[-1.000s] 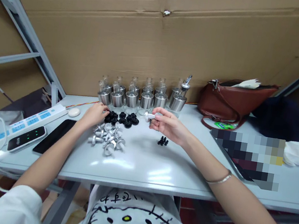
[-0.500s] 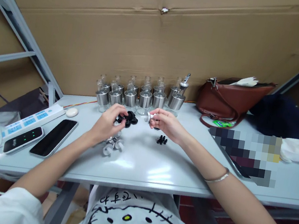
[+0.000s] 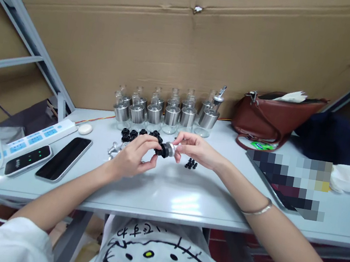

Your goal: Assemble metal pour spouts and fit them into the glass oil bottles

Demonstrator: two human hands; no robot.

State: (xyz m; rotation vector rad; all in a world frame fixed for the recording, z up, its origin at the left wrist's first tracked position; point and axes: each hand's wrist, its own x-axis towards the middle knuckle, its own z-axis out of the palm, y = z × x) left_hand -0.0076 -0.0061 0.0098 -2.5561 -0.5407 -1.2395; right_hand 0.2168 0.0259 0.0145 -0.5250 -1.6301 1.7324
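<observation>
The grip is shared: both hands meet above the middle of the tabletop (image 3: 164, 196), pinching parts that touch each other. The left hand (image 3: 134, 157) has its fingers closed on a black ring (image 3: 159, 150), thumb below and fingertips on top. The right hand (image 3: 196, 151) is clamped on a small silver stopper (image 3: 170, 149), whose end presses into the black ring; how far it sits inside is hard to tell, since the fingers cover the joint.

Just behind the grip lies a cluster of loose black rings (image 3: 134, 134), and behind those stands a row of glass bottles with metal collars (image 3: 164, 114) against the cardboard wall (image 3: 188, 49). Under the left hand, and partly hidden by it, a few silver stoppers (image 3: 114, 148) lie on the tabletop. Just right of the grip, below the right hand, sits a little heap of tiny black plugs (image 3: 191, 165).

Well to the left of the grip lie a dark phone (image 3: 63, 159), a power strip (image 3: 32, 137) and a small device with green lights (image 3: 26, 160). Well to the right rests a brown leather bag (image 3: 272, 115).
</observation>
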